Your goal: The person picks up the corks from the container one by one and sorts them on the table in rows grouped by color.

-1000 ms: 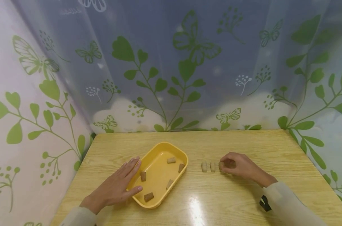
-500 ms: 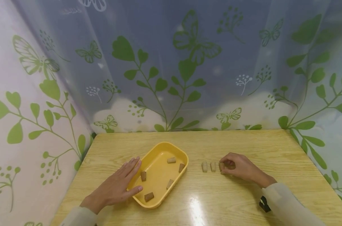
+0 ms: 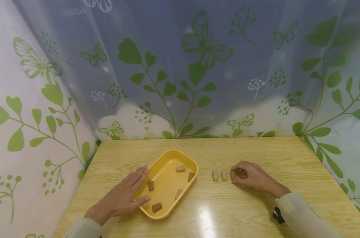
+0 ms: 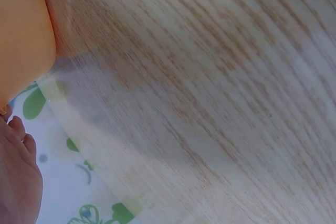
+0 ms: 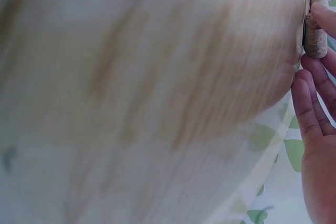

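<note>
My left hand [image 3: 120,196], fingers straight, rests on the near-left rim of a yellow tray [image 3: 165,185]. In the left wrist view only part of this hand [image 4: 18,177] and the tray's outer wall [image 4: 23,30] appear. To the tray's right, a light cork [image 3: 215,176] and another light cork [image 3: 224,175] lie side by side on the table. At the right end of that row, my right hand [image 3: 254,176] pinches a brown cork [image 3: 233,175] between thumb and fingers. The right wrist view catches this brown cork [image 5: 315,40] at its right edge, beside the hand [image 5: 320,135].
Several loose corks lie in the tray, among them a brown cork [image 3: 157,207] and a light cork [image 3: 180,168]. The wooden table [image 3: 242,211] ends at a leaf-and-butterfly curtain [image 3: 198,99] at the back and sides.
</note>
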### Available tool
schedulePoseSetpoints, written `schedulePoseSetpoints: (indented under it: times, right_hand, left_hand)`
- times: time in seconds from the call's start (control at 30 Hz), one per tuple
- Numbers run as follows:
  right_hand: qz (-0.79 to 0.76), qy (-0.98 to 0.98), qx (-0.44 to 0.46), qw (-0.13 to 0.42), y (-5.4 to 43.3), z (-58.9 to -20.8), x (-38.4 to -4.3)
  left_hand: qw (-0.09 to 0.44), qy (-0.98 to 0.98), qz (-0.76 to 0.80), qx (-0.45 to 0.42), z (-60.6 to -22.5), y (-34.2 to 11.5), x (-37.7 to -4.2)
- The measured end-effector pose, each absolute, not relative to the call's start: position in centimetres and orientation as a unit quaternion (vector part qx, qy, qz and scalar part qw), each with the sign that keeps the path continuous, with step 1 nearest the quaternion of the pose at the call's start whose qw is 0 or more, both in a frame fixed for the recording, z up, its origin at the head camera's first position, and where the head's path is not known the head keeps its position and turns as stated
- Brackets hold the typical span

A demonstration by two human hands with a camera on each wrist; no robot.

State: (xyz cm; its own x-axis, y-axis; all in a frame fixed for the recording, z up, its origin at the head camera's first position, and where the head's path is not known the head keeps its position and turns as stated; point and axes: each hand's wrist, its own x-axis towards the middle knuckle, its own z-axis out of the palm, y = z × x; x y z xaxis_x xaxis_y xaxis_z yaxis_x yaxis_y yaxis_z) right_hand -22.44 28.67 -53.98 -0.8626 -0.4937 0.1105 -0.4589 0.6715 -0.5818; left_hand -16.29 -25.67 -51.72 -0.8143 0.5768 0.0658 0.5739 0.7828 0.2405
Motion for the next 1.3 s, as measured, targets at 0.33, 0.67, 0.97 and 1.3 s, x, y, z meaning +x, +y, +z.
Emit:
schedulePoseSetpoints:
  times: [0.33,0.67,0.97,1.3]
  right_hand:
    - [-0.305,0.917,-0.255,0.031,28.8,-54.1,-22.5]
    - [-0.305,0.918,-0.252,0.036,28.6,-53.8,-22.5]
    - [-0.323,0.916,-0.237,0.030,27.5,-52.5,-23.0]
    - [-0.359,0.895,-0.264,0.010,23.6,-50.7,-24.4]
  left_hand:
    - [0.008,0.946,0.119,0.300,-51.6,-25.6,-16.2]
    - [0.011,0.947,0.126,0.295,-51.9,-25.8,-16.1]
    - [0.003,0.944,0.127,0.305,-51.9,-25.9,-16.3]
    - [0.011,0.945,0.127,0.301,-51.6,-25.7,-16.3]
